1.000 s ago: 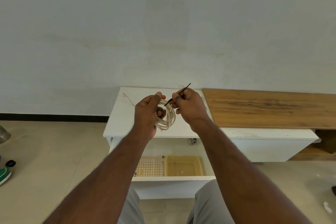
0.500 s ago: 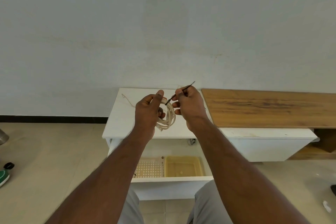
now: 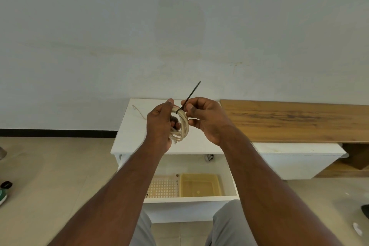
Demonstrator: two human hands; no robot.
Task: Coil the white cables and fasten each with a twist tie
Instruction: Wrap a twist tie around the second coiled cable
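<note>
A: From the head camera, what did we see in the hands?

B: We saw the left hand gripping the coiled white cable, fingers curled through the loops and thumb up at the top. The coil hung upright in the air between both hands, above the white cabinet top.

A: And the right hand?

B: We saw it pinching the black twist tie between thumb and forefinger, right where the tie met the top of the coil. The free end of the tie stuck up and to the right.

A: Anything else we noted?

B: A thin loose cable lay on the cabinet top behind the left hand. Below, an open drawer held a yellow tray beside a perforated basket. A wooden board ran off to the right.
</note>
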